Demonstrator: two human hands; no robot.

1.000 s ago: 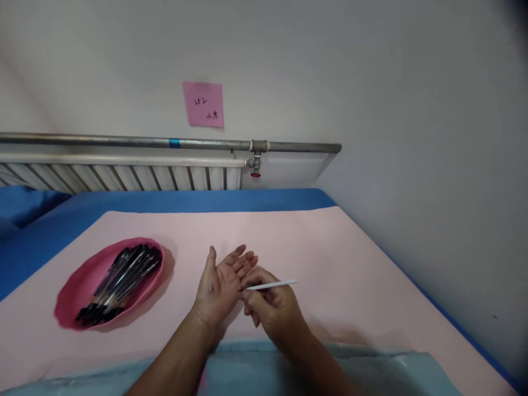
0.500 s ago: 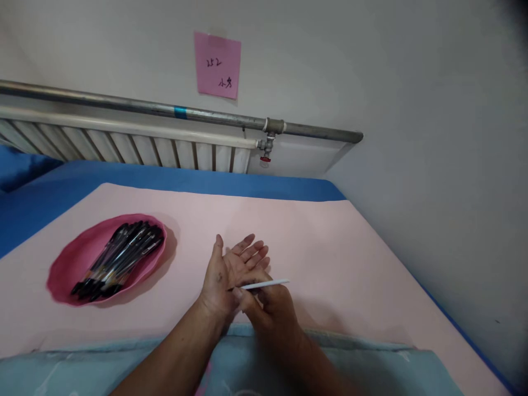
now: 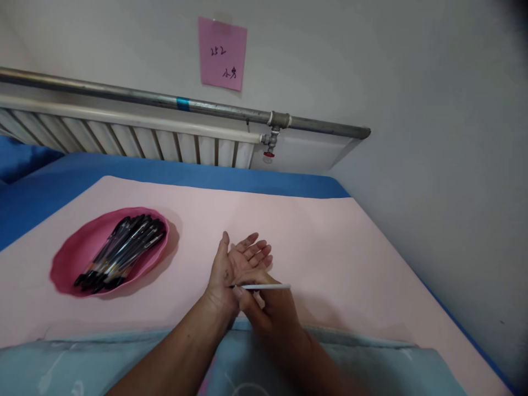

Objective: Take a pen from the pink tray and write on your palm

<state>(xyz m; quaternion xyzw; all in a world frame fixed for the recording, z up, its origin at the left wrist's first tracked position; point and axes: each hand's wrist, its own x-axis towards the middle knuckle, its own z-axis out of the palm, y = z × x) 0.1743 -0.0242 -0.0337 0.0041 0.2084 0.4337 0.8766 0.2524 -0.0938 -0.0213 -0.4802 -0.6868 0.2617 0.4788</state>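
My left hand (image 3: 235, 269) open and palm up on the pink sheet (image 3: 330, 247), my right hand (image 3: 268, 308) pinching a thin white pen refill (image 3: 264, 286), its tip touching the left palm, pink dish (image 3: 70, 258) of black pens (image 3: 121, 250) well to the left

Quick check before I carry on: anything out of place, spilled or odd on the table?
One oddity: the right hand holds a thin white pen refill with its tip against the open left hand, whose palm shows dark marks. The black pens lie together inside the pink oval tray; nothing spilled.
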